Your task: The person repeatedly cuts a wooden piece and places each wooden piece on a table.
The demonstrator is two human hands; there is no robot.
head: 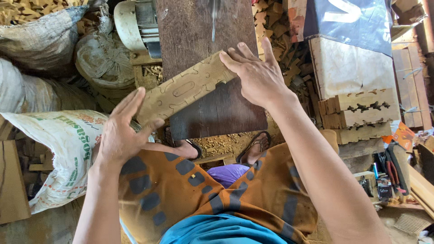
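- a long pale wooden board with wavy cut edges and drawn shapes lies slanted on the dark brown wooden tabletop. its lower end sticks out past the tabletop's left edge.
- the right hand lies flat on the upper end of the board. its fingers are spread and press down, not curled around it.
- the left hand is at the lower end. its fingers are open and straight, and the thumb touches the board's edge. it is not closed on the board.
- a thin grey metal saw blade stands up from the tabletop, just above the board.
- a white round motor sits left of the tabletop.
- a white woven sack with green letters lies at the left.
- stacked pale wood blocks with cut notches sit at the right.
- two feet in brown sandals rest on the floor under the tabletop.
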